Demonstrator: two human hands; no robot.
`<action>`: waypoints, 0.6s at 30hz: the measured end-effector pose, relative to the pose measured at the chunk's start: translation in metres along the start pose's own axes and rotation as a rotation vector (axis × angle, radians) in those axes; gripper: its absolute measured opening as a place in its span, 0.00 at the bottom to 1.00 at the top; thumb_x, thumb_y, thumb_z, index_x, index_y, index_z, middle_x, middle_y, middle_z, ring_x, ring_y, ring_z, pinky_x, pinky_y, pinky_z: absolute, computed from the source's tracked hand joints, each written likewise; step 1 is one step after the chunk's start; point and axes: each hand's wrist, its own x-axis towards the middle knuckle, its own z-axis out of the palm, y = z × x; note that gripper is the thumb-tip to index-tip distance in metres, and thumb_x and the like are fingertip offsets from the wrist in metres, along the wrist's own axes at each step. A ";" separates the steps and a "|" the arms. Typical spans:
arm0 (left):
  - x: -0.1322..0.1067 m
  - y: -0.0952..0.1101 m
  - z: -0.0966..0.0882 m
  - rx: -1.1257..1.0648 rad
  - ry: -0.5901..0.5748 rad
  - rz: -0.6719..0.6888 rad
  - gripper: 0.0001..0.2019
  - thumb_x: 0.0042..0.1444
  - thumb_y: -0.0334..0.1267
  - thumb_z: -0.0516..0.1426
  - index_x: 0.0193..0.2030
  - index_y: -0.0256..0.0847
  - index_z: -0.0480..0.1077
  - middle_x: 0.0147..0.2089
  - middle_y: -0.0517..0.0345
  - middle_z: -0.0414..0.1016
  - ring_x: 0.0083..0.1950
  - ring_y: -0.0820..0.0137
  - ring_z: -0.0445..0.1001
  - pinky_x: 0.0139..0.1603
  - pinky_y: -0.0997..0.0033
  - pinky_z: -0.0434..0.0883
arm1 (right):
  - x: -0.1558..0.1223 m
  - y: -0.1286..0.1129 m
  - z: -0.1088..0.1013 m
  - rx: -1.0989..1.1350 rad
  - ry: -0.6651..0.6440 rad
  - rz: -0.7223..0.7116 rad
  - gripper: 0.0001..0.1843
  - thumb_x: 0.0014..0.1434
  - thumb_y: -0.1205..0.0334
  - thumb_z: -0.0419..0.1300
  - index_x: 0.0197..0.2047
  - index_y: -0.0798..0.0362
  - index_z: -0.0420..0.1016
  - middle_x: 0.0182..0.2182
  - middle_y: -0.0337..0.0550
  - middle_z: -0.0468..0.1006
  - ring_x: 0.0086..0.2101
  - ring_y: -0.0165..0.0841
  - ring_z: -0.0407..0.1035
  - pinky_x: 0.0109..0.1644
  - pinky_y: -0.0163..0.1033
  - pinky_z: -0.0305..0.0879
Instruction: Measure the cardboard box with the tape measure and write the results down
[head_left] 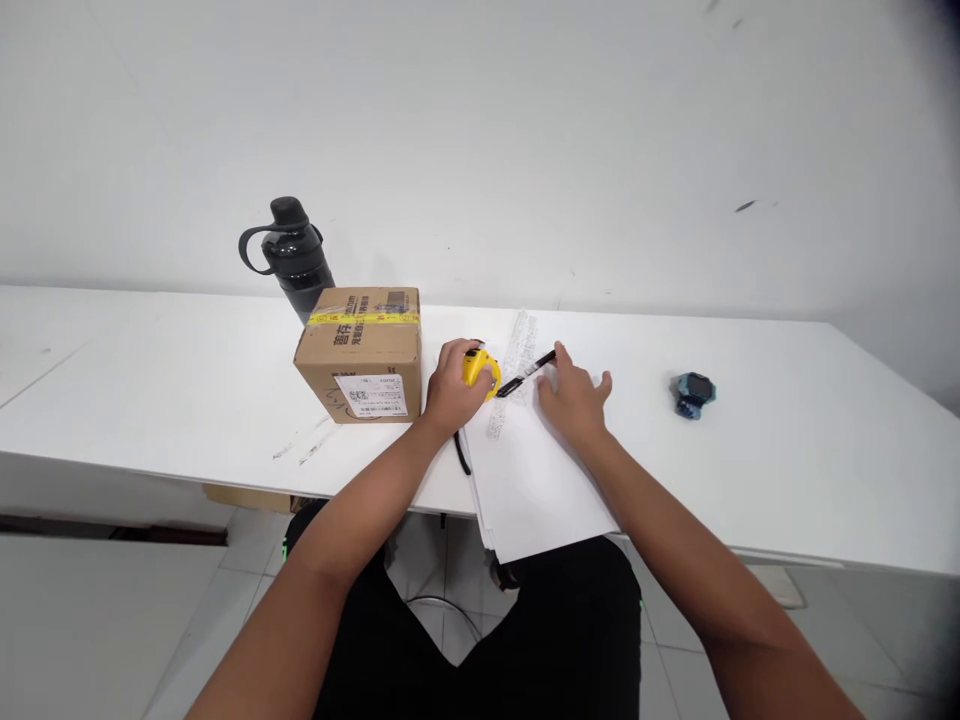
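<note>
My left hand [452, 385] is wrapped round a yellow tape measure [480, 372], whose black strap [462, 455] hangs down at the table. A black pen [527, 374] slants over the papers, its lower end close beside the tape measure. At the pen's upper end is the index fingertip of my right hand [576, 400]; the thumb and little finger are spread apart from it. Under both hands lies a stack of white paper [536, 490], jutting past the table's front edge. A translucent strip with small dark marks [517, 350] rests across the paper's upper part.
Left of my hands, a taped cardboard box [360, 365] with a white label stands on the white table [787, 440]. Behind it is a black bottle [296, 255] with a loop handle. A blue watch-like item [694, 394] lies to the right. A wall backs the table.
</note>
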 end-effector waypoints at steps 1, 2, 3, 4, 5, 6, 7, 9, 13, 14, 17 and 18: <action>0.000 0.000 0.000 0.009 0.004 0.020 0.17 0.56 0.34 0.57 0.54 0.45 0.66 0.56 0.50 0.69 0.59 0.65 0.71 0.60 0.65 0.69 | 0.001 -0.001 0.000 0.000 -0.006 0.008 0.34 0.62 0.55 0.50 0.70 0.49 0.54 0.52 0.54 0.77 0.55 0.50 0.65 0.65 0.73 0.29; 0.001 0.000 -0.001 0.016 0.011 0.038 0.17 0.57 0.34 0.57 0.54 0.44 0.66 0.56 0.50 0.69 0.59 0.65 0.71 0.61 0.65 0.69 | 0.001 -0.002 -0.001 0.006 -0.002 0.011 0.35 0.62 0.53 0.51 0.71 0.50 0.52 0.54 0.54 0.76 0.57 0.51 0.65 0.65 0.74 0.27; 0.002 0.000 -0.002 0.022 0.021 0.055 0.17 0.57 0.35 0.57 0.54 0.44 0.66 0.57 0.50 0.69 0.60 0.65 0.71 0.62 0.65 0.69 | 0.002 -0.004 -0.002 0.021 0.014 0.003 0.36 0.62 0.50 0.51 0.71 0.50 0.52 0.56 0.55 0.74 0.58 0.51 0.63 0.66 0.74 0.27; 0.002 0.000 -0.003 0.028 0.030 0.071 0.17 0.58 0.35 0.56 0.55 0.44 0.66 0.57 0.50 0.69 0.60 0.66 0.71 0.62 0.64 0.69 | 0.003 -0.006 -0.004 0.050 0.034 -0.019 0.36 0.63 0.47 0.51 0.70 0.50 0.54 0.59 0.55 0.72 0.60 0.51 0.62 0.66 0.73 0.28; 0.001 0.000 -0.004 0.032 0.039 0.089 0.17 0.59 0.36 0.56 0.56 0.43 0.66 0.58 0.49 0.69 0.60 0.66 0.71 0.62 0.64 0.69 | 0.003 -0.008 -0.006 0.101 0.046 -0.055 0.35 0.63 0.45 0.50 0.69 0.51 0.56 0.61 0.56 0.70 0.62 0.50 0.61 0.68 0.71 0.32; 0.000 0.001 -0.005 0.035 0.045 0.115 0.17 0.59 0.36 0.55 0.56 0.43 0.66 0.59 0.49 0.69 0.60 0.66 0.71 0.62 0.64 0.70 | 0.002 -0.011 -0.008 0.177 0.036 -0.099 0.35 0.64 0.42 0.50 0.68 0.51 0.59 0.62 0.56 0.69 0.62 0.49 0.61 0.68 0.68 0.39; -0.002 0.003 -0.006 0.037 0.048 0.153 0.18 0.60 0.37 0.55 0.57 0.42 0.66 0.59 0.48 0.69 0.60 0.65 0.72 0.61 0.64 0.71 | 0.001 -0.015 -0.010 0.274 0.002 -0.144 0.34 0.64 0.40 0.49 0.66 0.51 0.62 0.62 0.56 0.70 0.61 0.48 0.62 0.68 0.65 0.46; -0.011 0.010 -0.011 0.036 0.072 0.267 0.17 0.61 0.38 0.55 0.57 0.42 0.67 0.59 0.47 0.70 0.59 0.65 0.73 0.60 0.64 0.73 | -0.007 -0.026 -0.013 0.479 -0.121 -0.212 0.36 0.63 0.35 0.49 0.64 0.50 0.64 0.60 0.56 0.71 0.59 0.46 0.66 0.64 0.58 0.59; -0.035 0.043 -0.036 -0.004 0.258 0.527 0.21 0.60 0.38 0.55 0.60 0.45 0.65 0.55 0.46 0.73 0.56 0.63 0.76 0.54 0.63 0.77 | -0.039 -0.065 -0.021 0.686 -0.259 -0.297 0.41 0.58 0.29 0.51 0.64 0.47 0.63 0.60 0.53 0.71 0.59 0.47 0.67 0.61 0.54 0.65; -0.040 0.054 -0.047 -0.036 0.335 0.572 0.22 0.60 0.38 0.55 0.62 0.46 0.64 0.55 0.46 0.73 0.54 0.63 0.77 0.52 0.62 0.78 | -0.049 -0.079 -0.025 0.727 -0.265 -0.317 0.39 0.59 0.30 0.49 0.65 0.46 0.62 0.60 0.52 0.71 0.58 0.46 0.68 0.60 0.53 0.67; -0.054 0.081 -0.094 -0.073 0.492 0.625 0.22 0.62 0.37 0.51 0.64 0.48 0.62 0.55 0.46 0.73 0.54 0.63 0.76 0.54 0.60 0.76 | -0.071 -0.131 -0.047 0.762 -0.242 -0.375 0.33 0.64 0.34 0.47 0.63 0.45 0.64 0.59 0.51 0.73 0.56 0.46 0.69 0.57 0.52 0.70; -0.057 0.086 -0.112 -0.049 0.528 0.612 0.22 0.63 0.39 0.50 0.63 0.48 0.63 0.56 0.46 0.72 0.57 0.61 0.74 0.57 0.58 0.74 | -0.072 -0.151 -0.057 0.736 -0.221 -0.405 0.31 0.64 0.36 0.47 0.62 0.45 0.65 0.59 0.51 0.73 0.56 0.46 0.69 0.57 0.52 0.70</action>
